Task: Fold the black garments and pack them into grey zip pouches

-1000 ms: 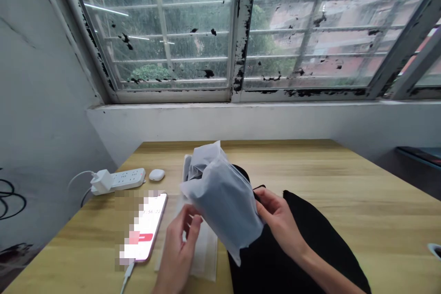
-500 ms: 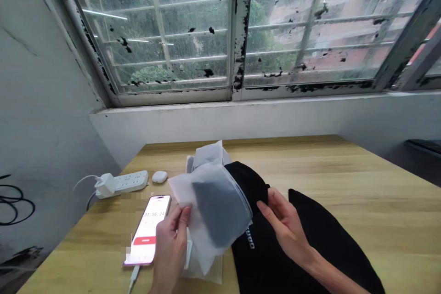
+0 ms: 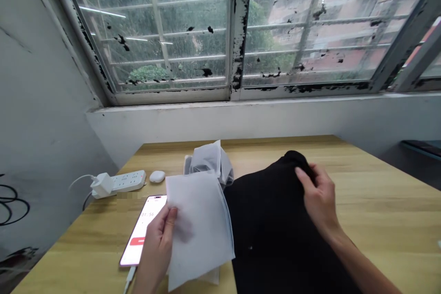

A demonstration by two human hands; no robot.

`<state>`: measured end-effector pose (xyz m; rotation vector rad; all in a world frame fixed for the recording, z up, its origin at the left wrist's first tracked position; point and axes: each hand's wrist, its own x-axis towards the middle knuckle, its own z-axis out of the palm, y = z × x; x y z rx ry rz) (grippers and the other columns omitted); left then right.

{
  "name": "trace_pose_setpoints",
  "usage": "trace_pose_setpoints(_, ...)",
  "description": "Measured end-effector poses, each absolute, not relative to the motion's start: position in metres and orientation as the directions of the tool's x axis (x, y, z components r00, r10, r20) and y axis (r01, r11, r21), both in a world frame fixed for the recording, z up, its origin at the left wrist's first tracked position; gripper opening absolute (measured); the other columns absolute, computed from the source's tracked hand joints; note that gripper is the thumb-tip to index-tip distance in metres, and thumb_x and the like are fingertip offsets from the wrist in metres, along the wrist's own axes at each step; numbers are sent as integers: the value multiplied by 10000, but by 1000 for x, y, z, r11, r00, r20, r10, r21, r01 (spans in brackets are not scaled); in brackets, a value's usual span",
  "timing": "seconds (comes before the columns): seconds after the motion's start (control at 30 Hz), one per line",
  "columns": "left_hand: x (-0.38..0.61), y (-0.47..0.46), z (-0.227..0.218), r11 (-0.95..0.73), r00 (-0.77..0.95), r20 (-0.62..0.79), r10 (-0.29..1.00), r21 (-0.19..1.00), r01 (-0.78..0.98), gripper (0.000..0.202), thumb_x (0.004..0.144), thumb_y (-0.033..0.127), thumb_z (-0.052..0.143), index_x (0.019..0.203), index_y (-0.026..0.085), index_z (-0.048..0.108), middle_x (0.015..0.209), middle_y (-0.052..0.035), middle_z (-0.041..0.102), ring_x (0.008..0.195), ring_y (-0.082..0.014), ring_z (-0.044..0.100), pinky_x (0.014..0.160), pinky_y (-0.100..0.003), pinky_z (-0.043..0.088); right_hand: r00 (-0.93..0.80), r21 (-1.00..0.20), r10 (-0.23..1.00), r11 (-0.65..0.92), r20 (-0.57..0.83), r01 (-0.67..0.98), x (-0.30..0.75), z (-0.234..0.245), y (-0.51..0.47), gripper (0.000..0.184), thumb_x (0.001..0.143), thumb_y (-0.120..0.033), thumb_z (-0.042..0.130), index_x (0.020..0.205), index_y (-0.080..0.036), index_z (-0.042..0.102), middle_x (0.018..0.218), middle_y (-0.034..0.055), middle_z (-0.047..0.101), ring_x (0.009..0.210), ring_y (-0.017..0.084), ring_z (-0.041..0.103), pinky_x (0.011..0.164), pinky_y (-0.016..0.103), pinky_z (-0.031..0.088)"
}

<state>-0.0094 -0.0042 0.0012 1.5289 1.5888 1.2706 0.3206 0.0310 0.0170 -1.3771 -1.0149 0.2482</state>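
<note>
My left hand pinches the left edge of a thin white non-woven pouch, which hangs flat and faces me over the table. My right hand grips the upper right corner of a black cloth between thumb and fingers. That corner is lifted and bunched, while the rest of the fabric spreads down toward the bottom edge of the view. The pouch's right edge meets the cloth's left side. Behind the pouch lies a bundle of pale wrapping with grey inside. Another pale sheet shows partly beneath the pouch.
A lit phone with a cable plugged in lies beside my left hand, partly covered by it. Farther back are a white earbud case and a white power strip. The wooden table meets a wall below a barred window.
The black piece that was partly in the pouch is out of it. My right hand has moved right and up, gripping black cloth. The pouch has gone flat and shifted slightly left.
</note>
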Motion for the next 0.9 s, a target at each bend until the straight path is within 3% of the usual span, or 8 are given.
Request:
trace_pose_setpoints(0.1,-8,-3,7,-102,-140,166,976,920,379,647,779,847,524,678,215,616,644,-5,590,641,-218,551,609,-292,465,431,-634,634,124,642,763,331,18,40,271,769,-419,628,951,-219,639,1012,129,696,941,346,627,825,526,482)
trace_pose_setpoints(0.17,-5,-3,9,-92,-140,151,979,930,356,669,740,873,537,665,213,613,641,-7,581,642,-218,544,594,-290,459,285,-531,637,233,717,814,324,17,38,237,830,-367,589,1014,-229,645,1092,141,702,1015,347,632,865,532,491)
trace_pose_setpoints(0.23,-2,-4,10,-78,-130,123,984,948,307,662,728,867,561,677,211,622,648,-9,585,648,-216,546,579,-282,459,151,-574,702,418,696,705,308,15,29,156,904,-339,558,1001,-240,629,1003,108,727,904,278,677,800,440,541)
trace_pose_setpoints(0.3,-2,-5,12,-47,-94,71,993,971,236,628,755,831,576,747,208,652,682,-15,613,659,-216,563,570,-276,467,-14,-741,847,472,531,477,286,11,17,130,958,-366,545,918,-244,567,977,90,738,808,226,705,746,379,566)
trace_pose_setpoints(0.4,-2,-5,15,-17,-31,23,999,980,197,584,795,776,576,865,206,680,742,-28,664,671,-221,592,582,-282,491,-222,-925,923,350,314,148,257,1,1,273,957,-450,591,840,-256,439,925,63,740,885,224,720,794,369,573)
trace_pose_setpoints(0.53,2,-3,14,-62,-57,87,995,936,347,508,807,714,567,813,213,647,661,-3,632,624,-205,569,571,-271,463,-239,-982,954,160,180,-101,240,-14,-3,378,851,-489,738,872,-255,442,811,-10,702,677,151,669,640,280,560)
trace_pose_setpoints(0.7,4,-1,6,29,-171,68,983,861,508,399,863,614,496,963,241,594,469,73,509,466,-202,514,474,-253,350,-290,-955,928,275,234,110,239,-20,-4,214,947,-373,598,916,-195,714,791,32,736,697,165,695,643,268,564)
trace_pose_setpoints(0.9,-7,2,8,34,-175,159,972,638,769,339,823,493,503,997,238,644,680,8,638,555,-223,605,574,-318,462,-421,-731,824,546,380,408,234,-32,-8,277,922,-198,569,1120,-206,762,886,65,786,733,178,718,644,254,565)
